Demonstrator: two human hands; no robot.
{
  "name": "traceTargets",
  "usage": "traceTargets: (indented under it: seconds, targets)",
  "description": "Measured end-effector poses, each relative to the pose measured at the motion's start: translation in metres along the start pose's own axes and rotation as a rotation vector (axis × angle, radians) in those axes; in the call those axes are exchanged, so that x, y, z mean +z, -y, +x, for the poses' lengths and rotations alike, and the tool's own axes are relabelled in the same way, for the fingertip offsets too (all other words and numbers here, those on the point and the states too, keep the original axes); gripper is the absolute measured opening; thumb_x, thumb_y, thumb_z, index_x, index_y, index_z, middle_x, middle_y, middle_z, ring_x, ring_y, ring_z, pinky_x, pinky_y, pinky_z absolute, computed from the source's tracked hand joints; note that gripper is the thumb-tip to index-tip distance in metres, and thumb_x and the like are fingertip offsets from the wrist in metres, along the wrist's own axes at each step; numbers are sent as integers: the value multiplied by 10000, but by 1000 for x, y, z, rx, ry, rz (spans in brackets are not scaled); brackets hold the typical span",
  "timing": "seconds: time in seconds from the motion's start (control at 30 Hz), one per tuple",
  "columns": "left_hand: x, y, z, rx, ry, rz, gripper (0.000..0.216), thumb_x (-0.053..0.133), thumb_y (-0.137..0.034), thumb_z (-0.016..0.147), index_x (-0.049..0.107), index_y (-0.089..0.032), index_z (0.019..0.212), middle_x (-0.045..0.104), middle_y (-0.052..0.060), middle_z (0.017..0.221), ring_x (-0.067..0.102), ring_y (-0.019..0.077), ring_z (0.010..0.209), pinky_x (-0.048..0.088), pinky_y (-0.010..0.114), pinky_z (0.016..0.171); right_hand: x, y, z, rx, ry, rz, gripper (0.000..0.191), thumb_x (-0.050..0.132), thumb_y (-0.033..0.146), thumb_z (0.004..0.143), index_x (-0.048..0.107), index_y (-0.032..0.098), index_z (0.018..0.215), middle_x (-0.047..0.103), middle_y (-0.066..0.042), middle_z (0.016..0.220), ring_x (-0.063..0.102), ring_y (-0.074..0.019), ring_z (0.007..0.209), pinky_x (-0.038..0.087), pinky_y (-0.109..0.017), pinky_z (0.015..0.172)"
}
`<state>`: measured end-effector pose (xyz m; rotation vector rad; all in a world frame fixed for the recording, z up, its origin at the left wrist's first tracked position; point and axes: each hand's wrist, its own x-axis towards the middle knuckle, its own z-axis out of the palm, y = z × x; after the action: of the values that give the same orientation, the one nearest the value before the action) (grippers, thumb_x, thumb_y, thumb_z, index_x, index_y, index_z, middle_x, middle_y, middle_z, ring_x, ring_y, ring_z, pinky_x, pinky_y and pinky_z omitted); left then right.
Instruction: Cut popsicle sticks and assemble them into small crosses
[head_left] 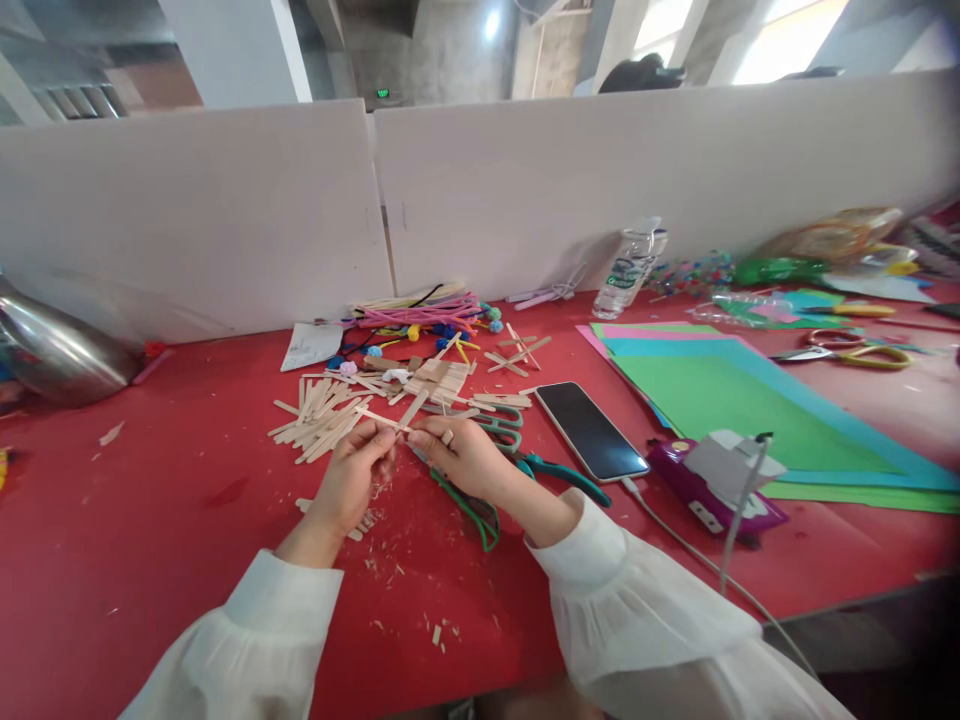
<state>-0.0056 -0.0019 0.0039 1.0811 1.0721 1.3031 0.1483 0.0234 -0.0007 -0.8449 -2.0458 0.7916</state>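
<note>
My left hand (346, 485) is closed, pinching a wooden craft stick (381, 417) between thumb and fingers. Fingertip to fingertip with it, my right hand (472, 460) is closed on the same stick, where a second craft stick (413, 407) slants up across it. Whether the two sticks are joined cannot be made out. A heap of loose craft sticks (321, 418) lies just beyond my left hand. Behind my right hand are scissors with grey-green handles (504, 425); green-handled scissors (480, 515) and teal-handled pliers (566, 475) lie partly under my wrist.
Right of my hands lie a phone (592, 430) on a cable, a purple power strip (712, 490) and coloured paper (750, 400). A water bottle (628, 270), pipe cleaners (420, 312) and star-shaped stick pieces (517, 355) stand or lie farther back. A metal kettle (64, 345) is at left.
</note>
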Motion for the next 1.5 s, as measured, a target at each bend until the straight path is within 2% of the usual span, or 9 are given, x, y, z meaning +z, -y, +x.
traceTargets:
  seconds: [0.13, 0.27, 0.43, 0.53, 0.73, 0.9, 1.2, 1.33, 1.5]
  targets:
    - [0, 0, 0, -27, 5, 5, 225, 614, -322, 658, 486, -162, 567, 435, -58, 474, 342, 49, 402, 255, 180, 407, 0, 1, 0, -34, -10, -52, 381, 365, 384, 899, 430, 176, 587, 461, 17, 581, 422, -96, 559, 319, -209, 545]
    - [1, 4, -1, 184, -48, 210, 208, 558, -352, 742, 508, -174, 648, 440, -60, 494, 389, 65, 442, 319, 186, 449, 1, 1, 0, 33, -11, 42, 333, 398, 370, 879, 450, 174, 615, 438, 34, 569, 434, -91, 534, 314, -203, 526]
    - [0, 6, -2, 381, -118, 556, 192, 547, -360, 776, 547, -177, 832, 563, -19, 670, 507, 101, 587, 407, 211, 554, 6, -1, 0, 217, 8, 164, 330, 386, 397, 869, 472, 175, 641, 406, 59, 477, 431, -84, 443, 310, -195, 470]
    - [-2, 5, -2, 450, -80, 733, 180, 537, -347, 791, 574, -171, 807, 592, -7, 675, 537, 112, 611, 429, 219, 580, 6, 2, 0, 218, -29, 91, 326, 380, 367, 876, 472, 174, 630, 433, 52, 463, 426, -85, 451, 301, -194, 475]
    - [-5, 5, 0, 650, -183, 937, 185, 562, -302, 784, 597, -171, 910, 641, 6, 699, 580, 122, 621, 461, 218, 582, 4, 7, 1, 202, -76, -49, 329, 379, 333, 883, 453, 178, 603, 453, 42, 478, 409, -88, 481, 282, -200, 500]
    - [-5, 5, 1, 822, -175, 1086, 137, 551, -251, 803, 580, -177, 914, 641, 12, 735, 576, 109, 619, 457, 201, 591, 7, 4, 1, 211, -87, -74, 348, 359, 348, 889, 446, 182, 596, 449, 39, 476, 407, -94, 480, 275, -202, 495]
    - [-4, 2, -1, 943, -173, 1212, 258, 508, -232, 835, 512, -188, 1089, 611, 43, 822, 586, 134, 686, 467, 238, 645, 6, 8, 1, 199, -75, -251, 319, 386, 289, 887, 519, 165, 625, 567, -13, 608, 443, -97, 532, 262, -200, 507]
    - [-4, 1, 0, 959, -175, 1229, 193, 513, -234, 831, 549, -196, 1017, 584, 58, 897, 591, 143, 784, 461, 229, 647, 4, 10, 1, 215, -56, -389, 334, 407, 271, 881, 497, 163, 579, 543, -2, 580, 397, -86, 501, 234, -204, 498]
    - [-6, 0, 1, 936, -135, 1189, 105, 496, -234, 840, 590, -199, 871, 593, 34, 807, 583, 137, 775, 461, 233, 698, 3, 13, 1, 219, -42, -427, 338, 409, 271, 883, 501, 163, 577, 547, -5, 587, 414, -90, 520, 233, -205, 505]
